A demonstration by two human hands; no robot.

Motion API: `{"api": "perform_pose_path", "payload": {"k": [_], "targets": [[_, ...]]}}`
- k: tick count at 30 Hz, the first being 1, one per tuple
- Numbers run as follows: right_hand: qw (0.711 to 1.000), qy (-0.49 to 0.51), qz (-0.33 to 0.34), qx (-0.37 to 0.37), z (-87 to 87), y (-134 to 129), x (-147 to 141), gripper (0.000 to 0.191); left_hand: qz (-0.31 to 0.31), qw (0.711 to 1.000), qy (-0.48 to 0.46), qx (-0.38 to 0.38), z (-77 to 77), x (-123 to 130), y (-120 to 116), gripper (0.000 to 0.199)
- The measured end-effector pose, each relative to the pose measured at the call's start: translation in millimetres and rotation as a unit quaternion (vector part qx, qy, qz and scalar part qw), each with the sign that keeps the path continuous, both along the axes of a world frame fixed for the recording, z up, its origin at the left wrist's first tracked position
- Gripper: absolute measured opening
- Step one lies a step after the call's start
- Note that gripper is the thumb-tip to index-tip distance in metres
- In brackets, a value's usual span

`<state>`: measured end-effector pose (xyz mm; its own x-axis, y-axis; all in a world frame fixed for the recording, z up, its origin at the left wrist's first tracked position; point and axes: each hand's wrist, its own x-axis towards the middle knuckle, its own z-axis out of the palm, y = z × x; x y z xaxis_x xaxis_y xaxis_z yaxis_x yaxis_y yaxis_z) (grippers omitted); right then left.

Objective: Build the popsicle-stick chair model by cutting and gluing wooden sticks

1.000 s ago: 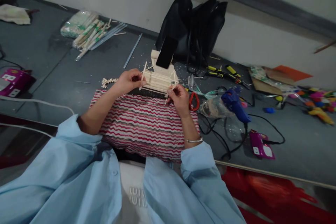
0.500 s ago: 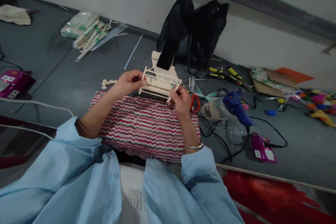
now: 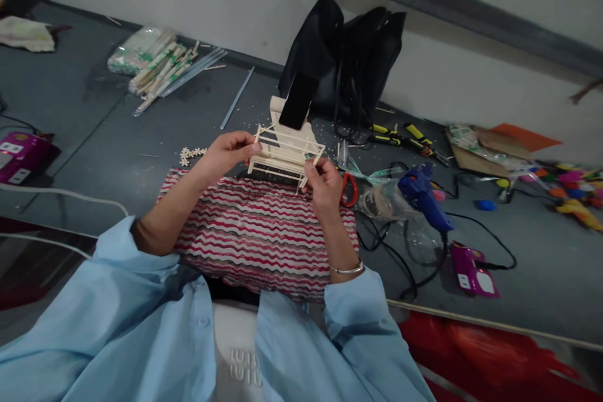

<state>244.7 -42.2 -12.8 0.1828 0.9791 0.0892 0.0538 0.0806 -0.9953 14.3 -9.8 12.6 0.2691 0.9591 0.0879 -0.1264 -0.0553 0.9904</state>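
Between my two hands is a small frame of thin wooden sticks (image 3: 279,159), held above the far edge of a red-and-white striped cushion (image 3: 259,232). My left hand (image 3: 232,152) pinches its left end between thumb and fingers. At the right end, my right hand (image 3: 324,183) grips the lower corner, its fingertips partly hidden behind the sticks. Just behind the frame a pale wooden piece (image 3: 277,105) bears a black phone (image 3: 299,102), propped at a slant. Red-handled scissors (image 3: 349,190) lie beside my right hand. Small pale flower-shaped pieces (image 3: 191,155) are left of my left hand.
A blue glue gun (image 3: 425,196) rests on a clear plastic bottle (image 3: 379,201) to the right, with black cables around. A black bag (image 3: 313,44) stands against the wall. Bundled sticks (image 3: 160,69) lie back left; yellow-black pliers (image 3: 389,135) and a purple power box (image 3: 472,270) lie right.
Both hands keep the same hold on the stick frame, which has barely moved. The whole view has shifted slightly, with most things on the table appearing a little lower.
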Motion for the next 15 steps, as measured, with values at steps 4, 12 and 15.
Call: {"api": "perform_pose_path", "payload": {"k": [4, 12, 15], "targets": [[0.987, -0.096, -0.082, 0.101, 5.5, -3.4, 2.0, 0.039, -0.002, 1.000, 0.024, 0.004, 0.7, 1.1, -0.3, 0.035], [0.874, -0.416, -0.082, 0.238, 19.4, -14.5, 6.6, 0.019, -0.019, 0.997, 0.069, 0.032, -1.4, 0.8, -3.4, 0.034], [0.858, -0.451, -0.070, 0.235, 18.3, -11.2, 7.2, 0.021, -0.008, 0.995, 0.093, 0.037, 0.1, 1.3, -4.9, 0.032]]}}
